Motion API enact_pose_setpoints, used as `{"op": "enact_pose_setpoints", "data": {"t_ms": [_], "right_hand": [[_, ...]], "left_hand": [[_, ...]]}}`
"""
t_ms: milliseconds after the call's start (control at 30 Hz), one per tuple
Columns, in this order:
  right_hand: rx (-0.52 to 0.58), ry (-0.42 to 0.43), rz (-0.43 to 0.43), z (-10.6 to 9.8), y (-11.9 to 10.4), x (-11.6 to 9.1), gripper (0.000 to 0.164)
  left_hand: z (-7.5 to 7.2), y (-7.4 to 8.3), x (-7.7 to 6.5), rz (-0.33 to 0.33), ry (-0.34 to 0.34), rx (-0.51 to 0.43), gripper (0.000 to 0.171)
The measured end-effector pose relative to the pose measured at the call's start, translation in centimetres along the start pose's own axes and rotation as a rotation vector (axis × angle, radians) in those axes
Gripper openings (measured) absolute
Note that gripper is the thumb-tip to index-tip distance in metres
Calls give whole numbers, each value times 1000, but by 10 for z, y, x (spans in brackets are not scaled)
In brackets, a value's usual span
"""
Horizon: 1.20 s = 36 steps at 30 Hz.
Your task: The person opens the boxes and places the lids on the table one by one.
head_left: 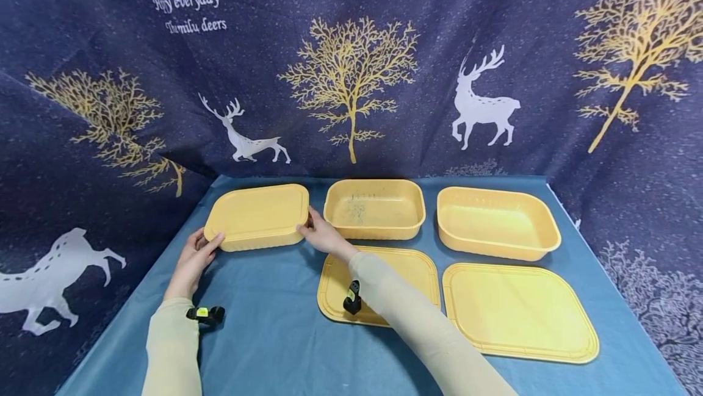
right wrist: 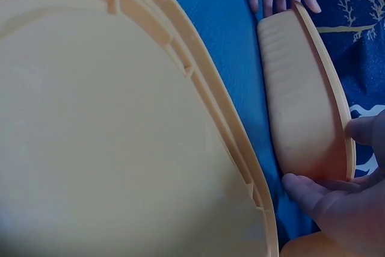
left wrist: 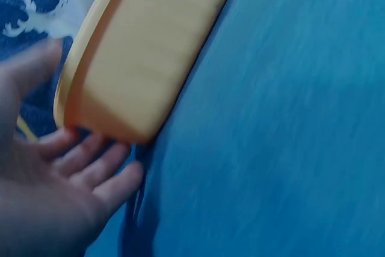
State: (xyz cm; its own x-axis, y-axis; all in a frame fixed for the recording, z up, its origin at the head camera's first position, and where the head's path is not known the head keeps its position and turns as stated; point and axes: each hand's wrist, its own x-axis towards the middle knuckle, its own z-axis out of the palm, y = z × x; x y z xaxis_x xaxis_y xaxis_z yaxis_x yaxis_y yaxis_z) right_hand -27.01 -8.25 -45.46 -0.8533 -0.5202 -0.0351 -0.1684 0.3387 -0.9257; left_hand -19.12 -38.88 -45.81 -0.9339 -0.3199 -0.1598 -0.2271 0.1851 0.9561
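Observation:
A yellow plastic food container with its lid on sits at the back left of the blue-covered table. At its left end is my left hand, fingers against the end wall; in the left wrist view the thumb stands beside the lid's rim. My right hand holds the right end, its thumb low on the wall and a finger at the rim, as the right wrist view shows. Part of that hand's fingers is hidden behind the container.
Two uncovered yellow containers stand along the back, one in the middle and one at right. Before them lie two flat yellow lids, a middle lid partly under my right forearm and a right lid. A patterned dark curtain hangs behind.

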Motion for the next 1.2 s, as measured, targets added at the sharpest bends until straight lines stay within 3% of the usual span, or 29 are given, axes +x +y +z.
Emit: {"op": "enact_pose_setpoints", "data": {"t_ms": [100,167,467,700,967,1200], "right_hand": [[1,-8,4,1,1,1,75],[-4,-8,4,1,1,1,76],[10,-4,-20,0,1,-1,73],[-40,25,-38,1,-1,-1,71],[-161,86,-62,0,-13,4,74],[-332,77,-103,-1,-26,5,87]], "left_hand": [[-10,-7,1,55,-126,81,103],[-12,-11,2,83,-157,143,106],[-6,-16,6,53,-88,263,99],[-3,-15,7,65,-85,283,97],[-5,-15,10,72,-105,269,98],[-8,-17,12,68,-124,261,99]]}}
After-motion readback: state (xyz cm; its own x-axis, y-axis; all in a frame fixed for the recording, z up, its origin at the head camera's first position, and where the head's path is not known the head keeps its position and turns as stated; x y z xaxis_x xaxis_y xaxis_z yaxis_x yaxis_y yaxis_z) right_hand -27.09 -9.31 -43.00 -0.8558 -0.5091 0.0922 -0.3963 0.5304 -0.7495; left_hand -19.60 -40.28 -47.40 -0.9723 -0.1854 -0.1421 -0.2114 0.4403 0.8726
